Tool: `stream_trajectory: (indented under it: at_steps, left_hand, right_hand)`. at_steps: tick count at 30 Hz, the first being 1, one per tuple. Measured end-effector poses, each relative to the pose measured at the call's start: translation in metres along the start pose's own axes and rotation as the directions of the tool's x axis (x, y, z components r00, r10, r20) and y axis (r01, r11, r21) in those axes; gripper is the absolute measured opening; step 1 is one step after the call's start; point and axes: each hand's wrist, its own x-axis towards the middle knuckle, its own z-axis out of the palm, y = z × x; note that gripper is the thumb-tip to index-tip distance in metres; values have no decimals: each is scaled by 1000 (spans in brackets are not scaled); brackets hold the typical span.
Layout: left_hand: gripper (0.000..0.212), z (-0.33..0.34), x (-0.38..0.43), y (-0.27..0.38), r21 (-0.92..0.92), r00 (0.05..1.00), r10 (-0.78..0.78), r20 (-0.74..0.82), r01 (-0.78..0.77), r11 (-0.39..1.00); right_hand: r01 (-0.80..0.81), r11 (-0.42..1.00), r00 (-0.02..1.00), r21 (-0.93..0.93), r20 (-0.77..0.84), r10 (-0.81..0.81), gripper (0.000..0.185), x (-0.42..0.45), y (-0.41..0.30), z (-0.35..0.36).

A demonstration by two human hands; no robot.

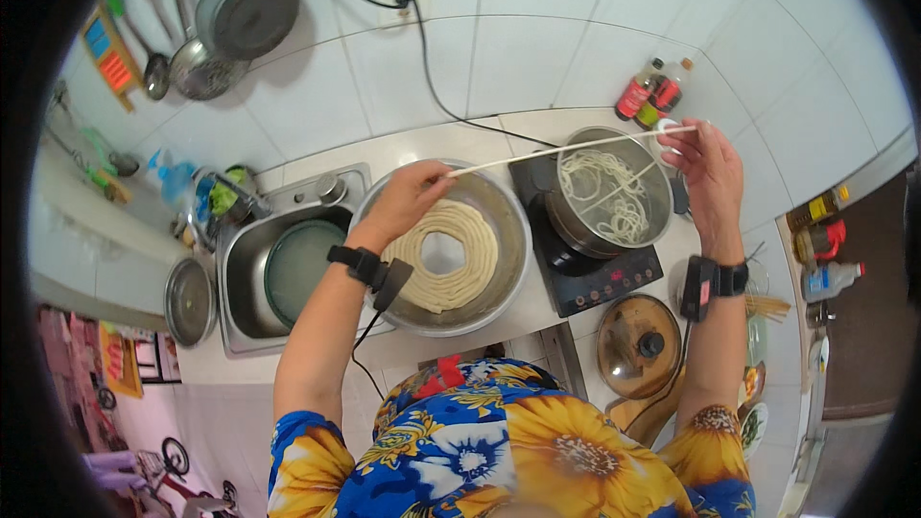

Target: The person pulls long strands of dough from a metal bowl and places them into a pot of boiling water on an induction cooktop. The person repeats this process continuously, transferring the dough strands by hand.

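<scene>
A long pale strand of dough runs almost straight between my two hands, stretched above the basin and the pot. My left hand pinches its left end over the basin. The other end lies in the fingers of my right hand, raised beyond the right rim of the pot. Below my left hand, a thick dough rope is coiled in rings inside a wide metal basin. White noodles lie in the steel pot, which stands on a black induction cooker with a lit display.
Left of the basin is a steel sink holding a green-rimmed bowl. A glass lid lies in front of the cooker. Sauce bottles stand in the back corner. A black cable hangs down the tiled wall.
</scene>
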Motion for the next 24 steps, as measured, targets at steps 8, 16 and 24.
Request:
stream_trajectory:
  at_steps: [8, 16, 24]
  left_hand:
    - [17, -10, -6, 49, -145, 999, 11, 49, -4, 989]
    - [21, -16, -32, 67, -407, 990, -88, 112, 126, 904]
    - [27, -22, -75, 52, -359, 984, -146, 100, 172, 917]
  right_hand:
    - [-390, 714, 899, -582, -73, 432, 41, 2, 68, -25]
    - [-563, 810, 563, -163, 642, 520, 48, -94, 77, 102]
    - [-425, 827, 887, 368, 349, 301, 34, -54, 77, 149]
